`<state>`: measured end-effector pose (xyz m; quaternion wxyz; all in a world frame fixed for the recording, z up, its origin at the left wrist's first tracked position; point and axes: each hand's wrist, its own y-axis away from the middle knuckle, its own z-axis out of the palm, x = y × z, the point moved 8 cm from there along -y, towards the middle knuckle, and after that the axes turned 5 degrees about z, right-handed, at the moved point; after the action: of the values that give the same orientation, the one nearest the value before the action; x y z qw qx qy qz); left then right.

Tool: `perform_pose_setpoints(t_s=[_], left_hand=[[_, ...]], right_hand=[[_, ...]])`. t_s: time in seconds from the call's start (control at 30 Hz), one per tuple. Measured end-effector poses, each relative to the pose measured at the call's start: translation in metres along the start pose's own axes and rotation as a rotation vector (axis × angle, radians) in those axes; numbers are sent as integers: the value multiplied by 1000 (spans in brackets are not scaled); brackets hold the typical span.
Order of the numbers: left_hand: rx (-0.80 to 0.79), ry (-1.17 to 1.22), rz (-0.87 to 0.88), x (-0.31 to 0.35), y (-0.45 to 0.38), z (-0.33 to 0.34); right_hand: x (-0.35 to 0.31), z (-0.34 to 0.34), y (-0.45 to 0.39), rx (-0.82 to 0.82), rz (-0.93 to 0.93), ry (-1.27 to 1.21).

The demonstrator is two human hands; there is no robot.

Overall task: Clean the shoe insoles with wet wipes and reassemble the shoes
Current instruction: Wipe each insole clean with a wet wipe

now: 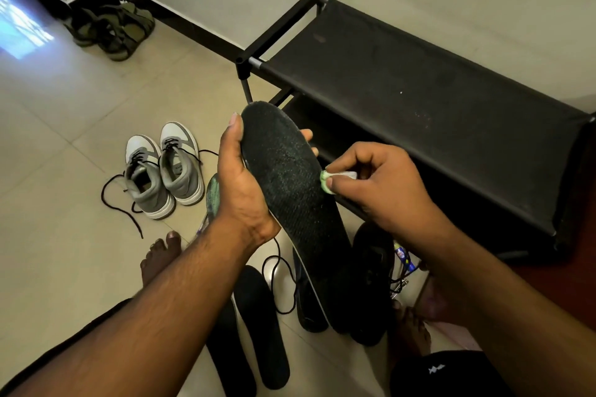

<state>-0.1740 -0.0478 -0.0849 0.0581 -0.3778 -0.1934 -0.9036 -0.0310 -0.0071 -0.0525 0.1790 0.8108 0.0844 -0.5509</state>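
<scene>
Pale floor tiles (pixel 64 251) lie below. Left hand (pixel 240 184) fingers clamp the black insole (pixel 290 190) by its edges, toe end up. Right hand (pixel 383 184) fingers pinch a balled wet wipe (pixel 326 181) against the insole's near edge: wiping is under way. Next likely calls for strokes along its length. Open air surrounds both hands; the shoe rack (pixel 419 90) stands just beyond.

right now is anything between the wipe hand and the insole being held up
Nothing visible. The right hand pinches the wet wipe right at the edge of the black insole, which the left hand holds up.
</scene>
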Motion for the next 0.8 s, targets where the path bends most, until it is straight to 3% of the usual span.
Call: perform_pose_setpoints(t_s=[0.1,0.33,0.4,0.53,0.73,0.8], left_hand=[[-28,-11,-35,-5,2,2],[-132,-93,-122,-23,7,12],[-107,-86,-99,-17,3,8],[-52,-14,-47,0,-7,-4],[-100,-42,-132,-18,0,3],[-97,-32,-128,-16,-1,3]], right_hand=[[3,-4,-3,-9,30,-21],[3,-17,-4,151,8,-135],[4,-16,-5,114,20,-89],[7,0,-5,-112,86,-34],[6,-13,-7,54,50,-137],[6,-10,-7,19,58,-153]])
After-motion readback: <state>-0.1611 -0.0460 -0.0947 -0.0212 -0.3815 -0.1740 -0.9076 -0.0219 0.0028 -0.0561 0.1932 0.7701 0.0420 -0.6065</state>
